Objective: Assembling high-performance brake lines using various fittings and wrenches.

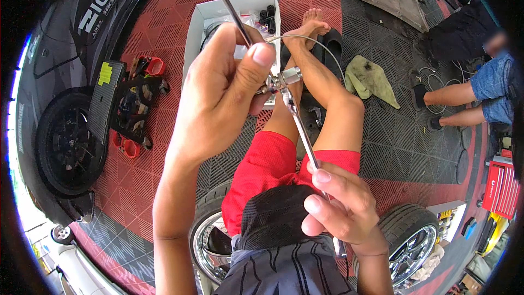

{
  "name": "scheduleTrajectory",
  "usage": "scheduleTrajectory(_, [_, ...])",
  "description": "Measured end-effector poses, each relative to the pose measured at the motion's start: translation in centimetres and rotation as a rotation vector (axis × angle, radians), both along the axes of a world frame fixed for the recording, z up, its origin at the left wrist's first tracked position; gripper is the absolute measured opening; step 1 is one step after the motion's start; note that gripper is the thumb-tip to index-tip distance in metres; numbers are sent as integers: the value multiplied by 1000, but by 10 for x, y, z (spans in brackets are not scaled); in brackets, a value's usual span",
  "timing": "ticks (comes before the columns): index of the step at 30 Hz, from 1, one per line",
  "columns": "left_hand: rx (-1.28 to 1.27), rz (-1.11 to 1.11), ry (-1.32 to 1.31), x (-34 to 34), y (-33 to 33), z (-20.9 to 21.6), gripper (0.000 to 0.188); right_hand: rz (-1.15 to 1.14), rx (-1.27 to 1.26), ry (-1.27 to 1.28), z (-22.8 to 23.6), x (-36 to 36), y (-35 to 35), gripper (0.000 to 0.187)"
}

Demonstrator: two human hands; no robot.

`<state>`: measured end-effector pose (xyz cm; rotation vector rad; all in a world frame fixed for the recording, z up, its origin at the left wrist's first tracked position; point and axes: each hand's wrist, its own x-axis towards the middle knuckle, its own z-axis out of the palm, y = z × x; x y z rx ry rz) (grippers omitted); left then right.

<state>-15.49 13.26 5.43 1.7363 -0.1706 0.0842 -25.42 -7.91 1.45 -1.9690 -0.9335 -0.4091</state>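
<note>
Gripping a thin metal rod [226, 5] just above a chrome fitting [281, 81], our left hand [218, 95] is raised in the middle of the frame, thumb pressed over the top and fingers curled around the rod, the forearm rising from the lower edge. Below the fitting, our right hand [341, 205] is closed on the handle of a slim wrench [300, 131], whose head sits at the fitting; the fingers wrap the shaft from the right, wrist bent inward. A thin cable [316, 41] loops away from the fitting toward the upper right.

We cannot make out how the wrench head bites on the fitting, since the left thumb and fingers cover that joint. The rod's upper end is cut off by the top of the frame, and the wrench's handle end is buried in our right palm.

Beneath the fitting we see our bare crossed legs and red shorts [273, 166] over red and grey floor tiles [164, 27]. Behind the fitting stands a white box [199, 27] of small parts, half hidden by the left hand. Right of the fitting lie a yellow-green rag [371, 79] and, farther on, another seated person's legs [453, 95]. Left of it sits a car wheel [65, 142]; two chrome-rimmed tyres [412, 237] lie below our lap.
</note>
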Motion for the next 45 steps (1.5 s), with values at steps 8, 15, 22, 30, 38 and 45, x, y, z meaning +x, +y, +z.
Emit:
scheduleTrajectory(8, [21, -15, -34, 0, 0, 5, 25, 86, 106, -44, 3, 11, 0, 34])
scheduleTrajectory(15, [-11, -6, 37, -2, -3, 5, 26, 99, 179, -27, -5, 16, 0, 46])
scheduleTrajectory(22, [-56, -8, 35, 2, 0, 1, 25, 111, 255, 48, -15, 22, 3, 56])
scheduleTrajectory(30, [1, 109, -36, -3, -5, -9, 24, 127, 123, 91, 8, 22, 1, 60])
scheduleTrajectory(38, [124, 59, -194, 1, -7, -29, 24, 35, 183, -31, -12, 37, 11, 38])
scheduleTrajectory(45, [111, 52, -172, -4, -9, -29, 25, -78, 175, -133, -7, 36, 16, 37])
